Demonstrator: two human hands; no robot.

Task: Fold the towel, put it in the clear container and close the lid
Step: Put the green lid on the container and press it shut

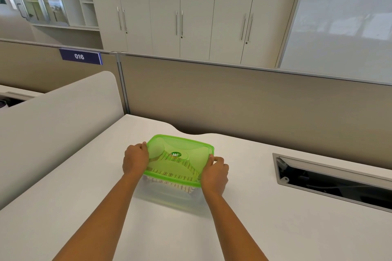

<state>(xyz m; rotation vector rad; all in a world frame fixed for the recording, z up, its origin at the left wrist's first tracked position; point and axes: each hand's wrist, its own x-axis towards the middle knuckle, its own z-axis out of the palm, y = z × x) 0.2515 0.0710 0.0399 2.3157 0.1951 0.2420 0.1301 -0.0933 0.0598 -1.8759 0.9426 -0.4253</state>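
A translucent green lid (178,160) lies on top of the clear container (167,194), which stands on the white desk. Through the lid and the front wall I see a striped towel (180,185) folded inside. My left hand (135,159) grips the lid's left edge with curled fingers. My right hand (215,172) grips the lid's right edge, thumb on top. Whether the lid is snapped fully down I cannot tell.
The white desk (254,229) stretches all around the container. An open cable slot (331,180) is cut into it at the right. A brown partition (233,101) stands behind and a grey divider (55,125) to the left.
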